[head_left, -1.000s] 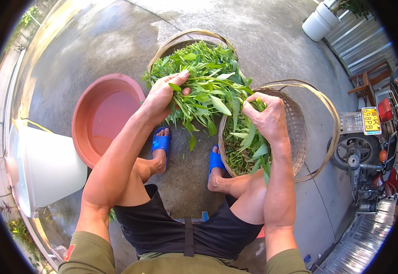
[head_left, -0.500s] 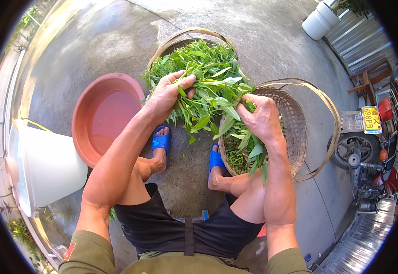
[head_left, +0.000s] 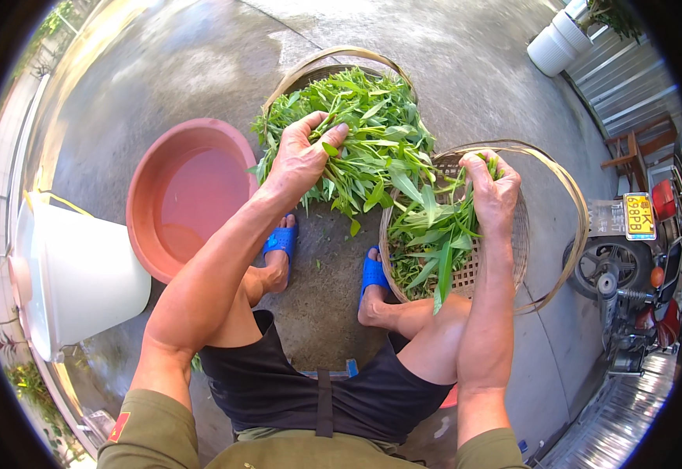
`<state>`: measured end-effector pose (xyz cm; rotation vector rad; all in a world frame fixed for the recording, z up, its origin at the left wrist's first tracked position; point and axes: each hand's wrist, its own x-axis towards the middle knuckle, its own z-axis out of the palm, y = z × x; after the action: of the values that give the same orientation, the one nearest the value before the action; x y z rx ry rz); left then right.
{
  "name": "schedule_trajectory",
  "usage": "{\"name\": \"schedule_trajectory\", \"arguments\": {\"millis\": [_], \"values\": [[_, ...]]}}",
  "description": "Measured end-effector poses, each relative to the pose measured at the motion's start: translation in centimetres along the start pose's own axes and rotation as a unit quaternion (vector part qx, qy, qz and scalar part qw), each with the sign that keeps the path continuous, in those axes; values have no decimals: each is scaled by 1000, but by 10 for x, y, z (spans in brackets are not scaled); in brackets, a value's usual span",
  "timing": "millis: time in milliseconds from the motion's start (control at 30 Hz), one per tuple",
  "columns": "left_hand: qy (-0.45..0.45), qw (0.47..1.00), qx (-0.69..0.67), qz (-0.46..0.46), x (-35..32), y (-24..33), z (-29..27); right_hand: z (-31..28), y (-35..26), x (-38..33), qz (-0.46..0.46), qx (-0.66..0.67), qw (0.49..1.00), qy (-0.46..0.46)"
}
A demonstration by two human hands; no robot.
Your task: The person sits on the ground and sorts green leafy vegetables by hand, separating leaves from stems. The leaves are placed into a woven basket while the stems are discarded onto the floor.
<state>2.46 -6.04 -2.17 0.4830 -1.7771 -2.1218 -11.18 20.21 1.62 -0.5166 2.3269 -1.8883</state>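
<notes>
A woven basket [head_left: 345, 51] in front of me is heaped with leafy green stems that look like water spinach. Over its near side, my left hand [head_left: 298, 160] is closed around a bunch of these greens [head_left: 368, 156], the leaves fanning to the right. My right hand [head_left: 495, 191] pinches a smaller bunch of leafy stems [head_left: 454, 223] above a second handled basket [head_left: 518, 246]. Those leaves hang down toward my knee. Inside the second basket lie stems and leaves [head_left: 413, 273], partly hidden by the bunch.
A terracotta-coloured basin [head_left: 141, 227] stands at the left, beside a large white bucket [head_left: 91, 270]. My feet in blue sandals [head_left: 281, 244] are between the basin and baskets. A motorcycle [head_left: 614, 262], a wooden chair [head_left: 634, 156] and a white planter [head_left: 558, 45] stand at the right.
My right hand has moved right and up with its stems, away from the left-hand bunch, to above the second basket. The left hand keeps its bunch, nearly in place.
</notes>
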Motion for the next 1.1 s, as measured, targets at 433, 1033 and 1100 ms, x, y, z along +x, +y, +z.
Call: {"name": "schedule_trajectory", "arguments": {"millis": [433,1033,1100], "values": [[-69,988,132,45,-14,11,12,19,-30,-15,-73,-81,989,-104],[-72,997,-3,-34,-22,14,37,60,-20,-25,-48,-14,993,-108],[-59,997,-3,-42,-15,6,28,42,-29,-18,-17,39,995,-90]]}}
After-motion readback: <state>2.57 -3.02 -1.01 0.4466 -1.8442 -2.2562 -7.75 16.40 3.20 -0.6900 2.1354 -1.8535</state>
